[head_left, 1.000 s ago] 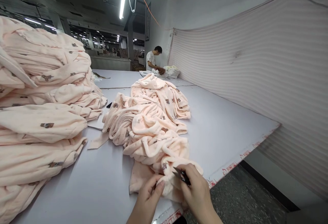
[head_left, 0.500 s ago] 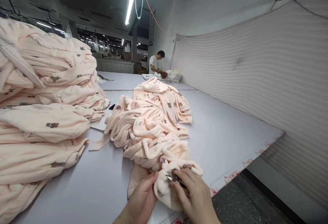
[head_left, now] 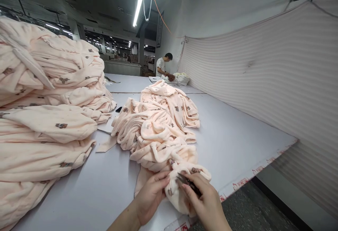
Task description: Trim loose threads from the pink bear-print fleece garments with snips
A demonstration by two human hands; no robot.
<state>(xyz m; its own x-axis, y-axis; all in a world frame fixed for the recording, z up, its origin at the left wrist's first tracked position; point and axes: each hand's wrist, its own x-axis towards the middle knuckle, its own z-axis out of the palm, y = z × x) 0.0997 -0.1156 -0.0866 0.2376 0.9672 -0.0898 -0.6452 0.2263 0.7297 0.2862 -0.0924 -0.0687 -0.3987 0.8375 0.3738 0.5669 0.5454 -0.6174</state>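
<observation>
A crumpled pale-pink plush garment [head_left: 161, 129] with small printed figures lies along the table, its near end under my hands. At that end my left hand [head_left: 151, 194] pinches the cloth edge between thumb and fingers. Held in my right hand [head_left: 204, 197] is a pair of thread snips [head_left: 191, 184], dark-handled with metal blades. The blades point left, over the cloth close to my left fingertips. My right palm hides part of the snips.
A tall heap of the same pink fabric [head_left: 47, 118] fills the left of the table [head_left: 237, 136]. A small black object [head_left: 119, 109] lies beside the garment. At the far end a person [head_left: 162, 65] handles folded cloth [head_left: 181, 79]. A striped sheet [head_left: 250, 72] hangs at right.
The whole view has shifted slightly, so things sit a little further right. The snips' blades have tilted and sit a bit higher on the cloth. Both hands keep their holds.
</observation>
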